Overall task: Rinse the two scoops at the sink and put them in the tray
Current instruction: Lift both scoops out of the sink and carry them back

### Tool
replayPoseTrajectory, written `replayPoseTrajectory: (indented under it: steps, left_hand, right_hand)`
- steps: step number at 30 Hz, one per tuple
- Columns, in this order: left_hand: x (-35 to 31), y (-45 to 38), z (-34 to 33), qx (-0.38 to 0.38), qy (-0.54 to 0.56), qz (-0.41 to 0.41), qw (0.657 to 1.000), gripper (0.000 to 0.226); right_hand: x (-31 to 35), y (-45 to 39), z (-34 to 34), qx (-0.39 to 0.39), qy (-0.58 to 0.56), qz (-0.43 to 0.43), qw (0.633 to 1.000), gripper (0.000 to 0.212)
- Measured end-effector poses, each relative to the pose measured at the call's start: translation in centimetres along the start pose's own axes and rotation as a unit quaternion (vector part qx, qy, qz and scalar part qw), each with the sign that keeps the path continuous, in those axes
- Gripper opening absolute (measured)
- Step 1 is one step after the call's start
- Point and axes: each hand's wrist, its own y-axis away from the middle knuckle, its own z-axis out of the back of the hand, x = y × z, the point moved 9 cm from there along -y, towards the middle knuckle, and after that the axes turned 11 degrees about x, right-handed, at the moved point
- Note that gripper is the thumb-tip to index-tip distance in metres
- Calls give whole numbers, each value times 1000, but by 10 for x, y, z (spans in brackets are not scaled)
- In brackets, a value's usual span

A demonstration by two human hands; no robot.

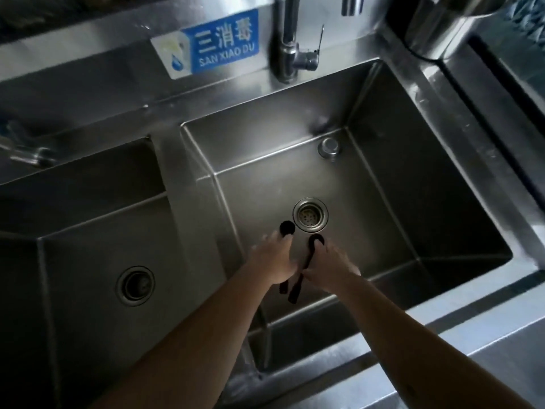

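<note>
Both my hands are low inside the right-hand steel sink basin (413, 202), just in front of its drain (310, 214). My left hand (275, 258) grips one black scoop (287, 227); its round bowl points toward the drain and its handle end sticks out behind the palm. My right hand (330, 265) grips the other black scoop (316, 240), whose bowl shows as a dark ring and whose handle end also pokes out toward me. The two scoops lie side by side, close together. No tray is in view.
A chrome tap (290, 39) stands at the back rim above the right basin; no water stream is visible. A second basin (88, 231) with its own drain lies to the left. A blue sign (218, 42) is on the backsplash. A steel container (442, 25) stands back right.
</note>
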Motion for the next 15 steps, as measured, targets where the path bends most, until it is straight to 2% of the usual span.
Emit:
replayPoseTrajectory:
  steps: [4, 7, 10, 15]
  left_hand:
    - [28, -41, -31, 51, 77, 94, 991, 57]
    - [36, -69, -47, 45, 113, 119, 985, 42]
    - [35, -93, -52, 2, 158, 123, 980, 33]
    - [41, -120, -60, -53, 181, 145, 971, 28]
  right_hand:
    - [-17, -46, -27, 59, -123, -29, 990, 67]
    - [-28, -70, -53, 104, -269, -57, 956, 42]
    - [-43, -89, -64, 76, -356, -121, 924, 36]
    - [-50, -114, -70, 25, -366, -160, 916, 35]
